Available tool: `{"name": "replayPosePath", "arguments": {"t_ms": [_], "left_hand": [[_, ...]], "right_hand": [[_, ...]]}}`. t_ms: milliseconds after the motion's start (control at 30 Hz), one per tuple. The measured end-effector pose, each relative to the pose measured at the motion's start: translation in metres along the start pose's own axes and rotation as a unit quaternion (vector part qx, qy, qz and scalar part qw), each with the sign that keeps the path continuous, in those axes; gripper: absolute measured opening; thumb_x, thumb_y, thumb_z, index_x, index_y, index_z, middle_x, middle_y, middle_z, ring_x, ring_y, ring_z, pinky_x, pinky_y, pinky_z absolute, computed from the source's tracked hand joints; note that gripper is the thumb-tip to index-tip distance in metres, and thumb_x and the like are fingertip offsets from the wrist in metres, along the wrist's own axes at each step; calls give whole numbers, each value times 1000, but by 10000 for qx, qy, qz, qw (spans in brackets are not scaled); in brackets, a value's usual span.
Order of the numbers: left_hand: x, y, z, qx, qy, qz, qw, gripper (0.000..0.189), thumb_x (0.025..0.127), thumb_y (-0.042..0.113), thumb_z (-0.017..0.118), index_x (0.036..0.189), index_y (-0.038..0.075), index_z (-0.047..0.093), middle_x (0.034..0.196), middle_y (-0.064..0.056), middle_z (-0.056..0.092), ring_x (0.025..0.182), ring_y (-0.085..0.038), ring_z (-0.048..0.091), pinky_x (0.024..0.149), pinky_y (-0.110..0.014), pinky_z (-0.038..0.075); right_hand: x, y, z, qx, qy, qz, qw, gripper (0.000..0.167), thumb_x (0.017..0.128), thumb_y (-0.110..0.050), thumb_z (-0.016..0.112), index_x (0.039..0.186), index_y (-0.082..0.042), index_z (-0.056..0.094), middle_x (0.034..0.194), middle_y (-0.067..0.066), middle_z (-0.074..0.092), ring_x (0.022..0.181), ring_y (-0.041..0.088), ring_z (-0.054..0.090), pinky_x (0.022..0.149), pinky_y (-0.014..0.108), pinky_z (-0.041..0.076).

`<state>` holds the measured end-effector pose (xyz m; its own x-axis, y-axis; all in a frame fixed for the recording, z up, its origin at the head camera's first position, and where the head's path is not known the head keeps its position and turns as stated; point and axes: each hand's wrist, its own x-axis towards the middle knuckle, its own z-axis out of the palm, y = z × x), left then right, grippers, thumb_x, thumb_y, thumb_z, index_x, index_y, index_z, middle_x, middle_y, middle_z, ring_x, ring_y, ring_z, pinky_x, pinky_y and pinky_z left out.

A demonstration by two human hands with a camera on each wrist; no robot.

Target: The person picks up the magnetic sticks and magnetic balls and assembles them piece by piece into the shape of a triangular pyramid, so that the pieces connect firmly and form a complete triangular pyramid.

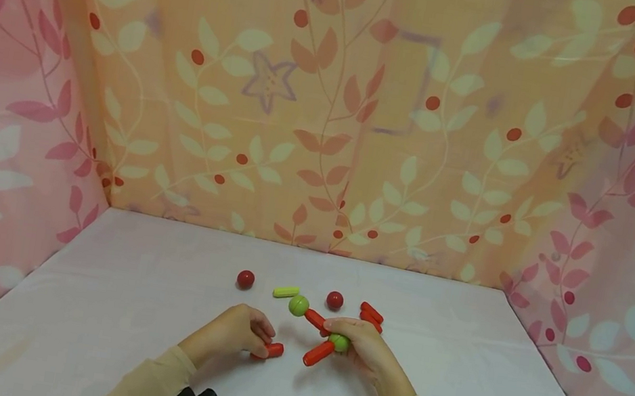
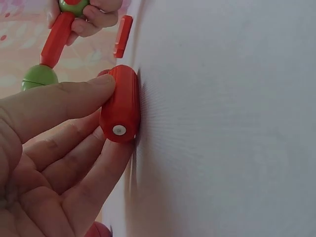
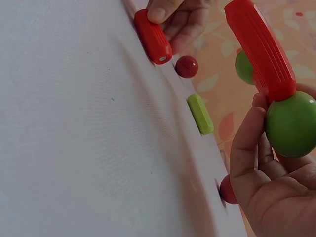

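My left hand (image 1: 232,332) pinches a red magnetic rod (image 2: 121,103) between thumb and fingers. The rod lies against the white tabletop, and a pale metal dot shows in its end. To its right, my right hand (image 1: 368,351) holds a joined piece above the table, gripping it around a green ball (image 3: 292,123). From that ball one red rod (image 1: 319,353) points down toward the left hand. A second red rod (image 1: 314,319) runs up to another green ball (image 1: 298,305) at the far end. The right fingers partly hide the joint.
Behind the hands lie a red ball (image 1: 246,280), a yellow-green rod (image 1: 286,292) and another red ball (image 1: 335,300). Two red rods (image 1: 372,313) sit side by side beyond the right hand. Patterned cloth walls (image 1: 328,124) enclose the white table (image 1: 92,301) at the back and sides.
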<state>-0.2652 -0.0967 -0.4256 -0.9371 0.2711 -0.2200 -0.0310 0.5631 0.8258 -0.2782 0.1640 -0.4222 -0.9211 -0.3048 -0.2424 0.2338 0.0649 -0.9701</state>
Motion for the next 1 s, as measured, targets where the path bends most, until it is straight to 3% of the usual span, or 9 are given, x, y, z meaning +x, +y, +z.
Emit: {"name": "replayPosePath", "arguments": {"t_ms": [367, 667, 1000], "left_hand": [[-3, 5, 2, 125, 76, 9, 9999, 20, 76, 0, 81, 92, 8, 74, 79, -1, 68, 74, -14, 59, 67, -26, 54], [-2, 3, 2, 58, 125, -229, 9996, 20, 76, 4, 83, 94, 8, 74, 82, -2, 68, 78, -16, 59, 68, -26, 55], [1, 1, 2, -178, 285, -173, 9993, 23, 76, 6, 83, 98, 7, 75, 84, -2, 68, 76, -15, 60, 66, -27, 56]], "right_hand": [[1, 0, 1, -25, 51, 83, 9999, 31, 94, -31, 67, 103, -3, 76, 84, 0, 75, 72, 10, 65, 70, 22, 53], [1, 3, 1, 232, -218, 0, 9995, 25, 95, -23, 65, 106, -2, 74, 85, 1, 75, 80, 11, 70, 81, 24, 59], [1, 2, 1, 532, -294, 64, 9981, 24, 96, -18, 63, 109, 0, 73, 88, 4, 75, 81, 11, 72, 85, 27, 59]]}}
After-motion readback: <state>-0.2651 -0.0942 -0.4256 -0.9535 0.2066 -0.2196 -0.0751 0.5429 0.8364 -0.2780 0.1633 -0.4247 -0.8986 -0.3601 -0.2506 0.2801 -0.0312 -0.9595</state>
